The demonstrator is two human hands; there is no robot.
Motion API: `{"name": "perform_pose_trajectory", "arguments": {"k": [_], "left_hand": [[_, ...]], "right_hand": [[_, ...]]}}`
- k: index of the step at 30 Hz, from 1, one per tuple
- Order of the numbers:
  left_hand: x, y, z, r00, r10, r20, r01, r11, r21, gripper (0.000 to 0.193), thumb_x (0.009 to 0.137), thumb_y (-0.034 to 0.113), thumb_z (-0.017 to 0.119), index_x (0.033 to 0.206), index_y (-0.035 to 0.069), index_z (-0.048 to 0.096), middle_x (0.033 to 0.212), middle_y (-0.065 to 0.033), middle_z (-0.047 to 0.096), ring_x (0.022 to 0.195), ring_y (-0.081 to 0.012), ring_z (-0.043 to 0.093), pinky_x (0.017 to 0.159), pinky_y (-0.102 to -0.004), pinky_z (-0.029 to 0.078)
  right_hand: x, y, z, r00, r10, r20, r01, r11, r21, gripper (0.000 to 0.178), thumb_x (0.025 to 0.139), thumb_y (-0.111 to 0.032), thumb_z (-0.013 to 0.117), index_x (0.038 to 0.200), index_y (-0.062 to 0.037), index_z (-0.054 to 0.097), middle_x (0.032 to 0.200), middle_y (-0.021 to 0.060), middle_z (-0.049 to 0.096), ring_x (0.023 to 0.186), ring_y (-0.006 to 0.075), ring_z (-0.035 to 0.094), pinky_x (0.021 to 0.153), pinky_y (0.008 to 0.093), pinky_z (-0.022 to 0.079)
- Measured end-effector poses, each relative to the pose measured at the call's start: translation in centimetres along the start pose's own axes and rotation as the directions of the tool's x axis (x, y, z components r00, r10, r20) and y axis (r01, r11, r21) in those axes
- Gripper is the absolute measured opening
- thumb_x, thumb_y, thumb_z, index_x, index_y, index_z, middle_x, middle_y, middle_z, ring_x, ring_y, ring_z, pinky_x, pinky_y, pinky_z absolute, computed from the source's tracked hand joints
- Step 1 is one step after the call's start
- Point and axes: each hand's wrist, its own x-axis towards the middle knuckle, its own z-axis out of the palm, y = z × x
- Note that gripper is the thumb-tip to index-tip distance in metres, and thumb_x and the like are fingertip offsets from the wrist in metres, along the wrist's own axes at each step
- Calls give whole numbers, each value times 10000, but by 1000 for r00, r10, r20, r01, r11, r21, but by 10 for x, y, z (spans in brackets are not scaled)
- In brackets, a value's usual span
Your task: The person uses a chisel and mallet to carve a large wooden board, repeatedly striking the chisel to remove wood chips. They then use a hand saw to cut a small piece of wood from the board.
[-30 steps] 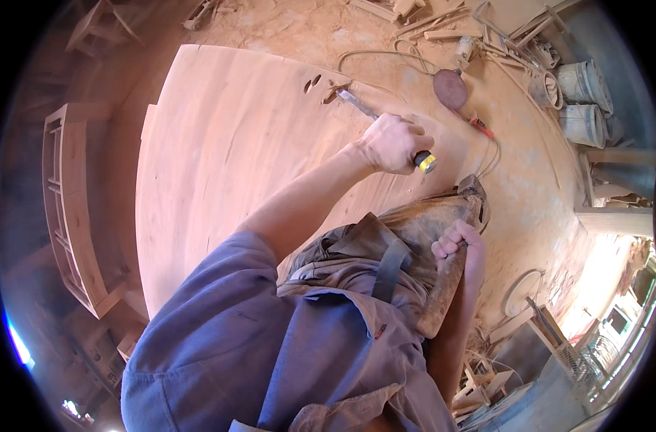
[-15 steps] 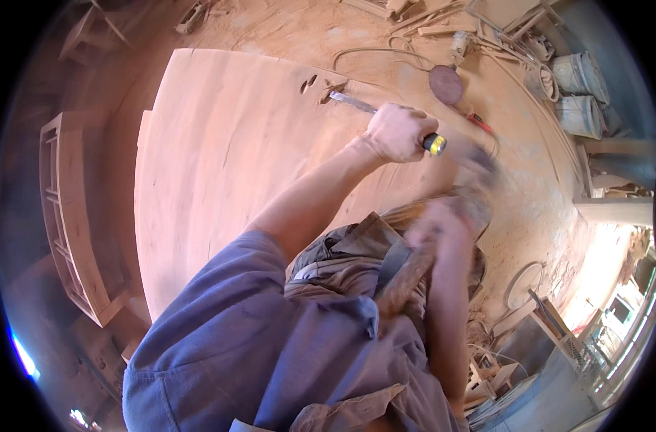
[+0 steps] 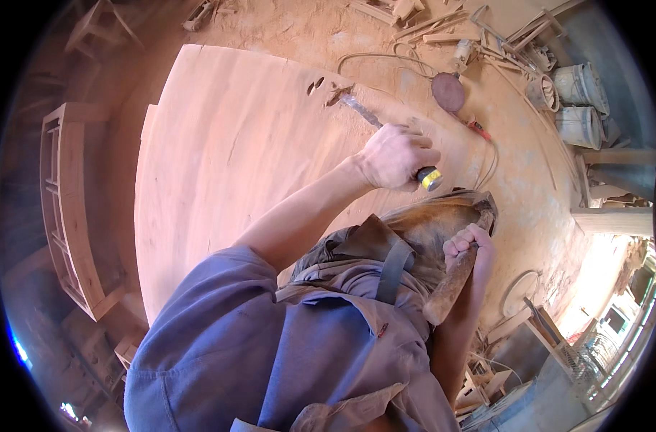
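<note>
My left hand is closed around the dark handle of a chisel, whose yellow-banded butt sticks out below the fist. The chisel slants up and left, its tip at or just beside a rough, dark gouge in a broad pale wooden panel. Small dark oval holes lie just left of that gouge. My right hand, lower and to the right near my knee, grips the thick wooden handle of a hammer. The hammer's dark head points away from me, apart from the chisel and partly hidden by the fist.
Beyond the panel, a round brown disc and a cable lie on the dusty floor near a red object. Buckets and wood scraps stand far right. A wooden frame is at left.
My right hand and the hammer, blurred earlier, have moved right and slightly down, the head swinging back from the chisel. The left fist has shifted slightly down with the chisel.
</note>
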Motion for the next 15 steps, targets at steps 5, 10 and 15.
{"name": "perform_pose_trajectory", "arguments": {"k": [5,10,15], "left_hand": [[-7,-27,20,994,-86,61,83,995,53,255,616,203,731,755,119,535,707,-66,564,752,-314,626,624,-458,494],[-5,-35,30,998,-54,33,51,996,77,239,636,164,722,751,114,519,710,-73,540,693,-315,594,577,-452,451],[9,-36,45,990,-120,-71,126,988,85,219,654,176,714,753,118,528,717,-66,551,696,-314,599,586,-451,458]], "right_hand": [[-4,-2,4,998,21,59,-19,999,-36,262,952,-125,590,738,-148,441,680,-31,443,582,132,476,584,323,394],[-12,-28,6,994,-78,77,69,991,116,267,960,-94,565,731,-153,440,680,-37,439,572,124,447,584,318,389],[-33,-31,32,863,-443,-243,429,897,-110,212,925,-121,583,735,-126,490,650,-4,477,604,134,514,587,291,419]]}}
